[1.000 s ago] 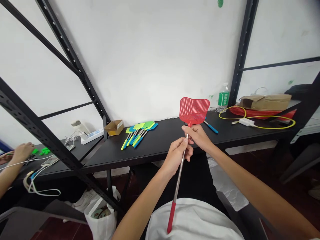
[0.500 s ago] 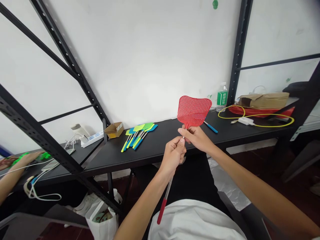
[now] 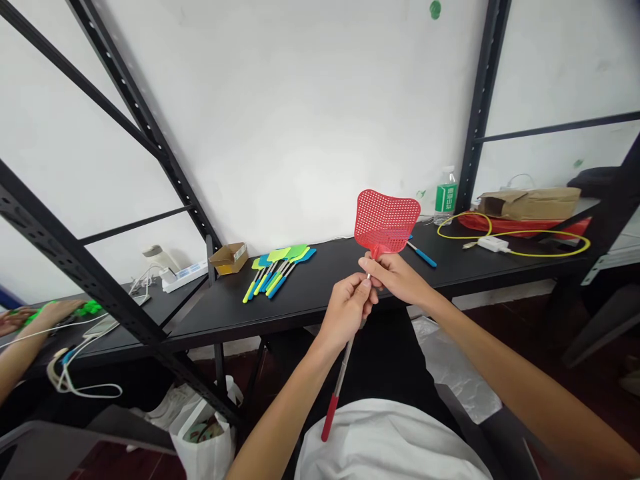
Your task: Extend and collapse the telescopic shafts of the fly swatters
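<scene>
Flyswatter (image 3: 387,222), red — left hand (image 3: 346,313), right hand (image 3: 395,277) gripping

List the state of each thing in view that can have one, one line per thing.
Red fly swatter: held up, tilted, metal handle extended.
Left hand: closed around the handle.
Right hand: pinching the handle just below the swatter's head.
Blue and green fly swatters: lying fanned out.
Cardboard box: open.
Water bottle: upright, capped.
Yellow cable: lying in loose loops.
White plastic bag: on the floor, open.
</scene>
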### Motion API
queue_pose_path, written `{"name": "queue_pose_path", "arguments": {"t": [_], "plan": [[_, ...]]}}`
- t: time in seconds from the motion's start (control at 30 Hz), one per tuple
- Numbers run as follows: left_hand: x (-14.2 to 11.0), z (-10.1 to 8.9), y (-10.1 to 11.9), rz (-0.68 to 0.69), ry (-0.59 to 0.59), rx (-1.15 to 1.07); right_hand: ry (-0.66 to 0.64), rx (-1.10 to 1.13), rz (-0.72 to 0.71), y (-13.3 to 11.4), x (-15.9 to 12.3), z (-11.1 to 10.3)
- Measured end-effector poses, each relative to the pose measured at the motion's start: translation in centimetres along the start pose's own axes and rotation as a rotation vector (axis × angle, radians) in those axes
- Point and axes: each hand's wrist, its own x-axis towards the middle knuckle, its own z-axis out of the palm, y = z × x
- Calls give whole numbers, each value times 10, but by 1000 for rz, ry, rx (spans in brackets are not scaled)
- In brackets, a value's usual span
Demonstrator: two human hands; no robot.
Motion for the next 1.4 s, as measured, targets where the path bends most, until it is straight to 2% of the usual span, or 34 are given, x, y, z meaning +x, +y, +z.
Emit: {"name": "queue_pose_path", "arguments": {"t": [0.2, 0.43, 0.57, 0.77, 0.93, 1.13, 1.4], "plan": [[-1, 0, -3, -10, 15, -4, 2, 17, -3, -2, -2, 1], [-1, -3, -8, 33, 13, 66, -58, 48, 9, 1, -3, -1], [-1, 0, -7, 19, 2, 21, -71, 53, 16, 0, -3, -1], [-2, 2, 1, -39, -77, -25, -47, 56, 21, -6, -4, -4], [0, 2, 1, -22, -112, -32, -5, 10, -4, -10, -4, -7], [0, 0, -2, 44, -63, 33, -25, 57, 10, -10, -5, -7], [-1, 0, -3, 43, -51, 54, -47, 80, 22, -8, -4, -8]]}}
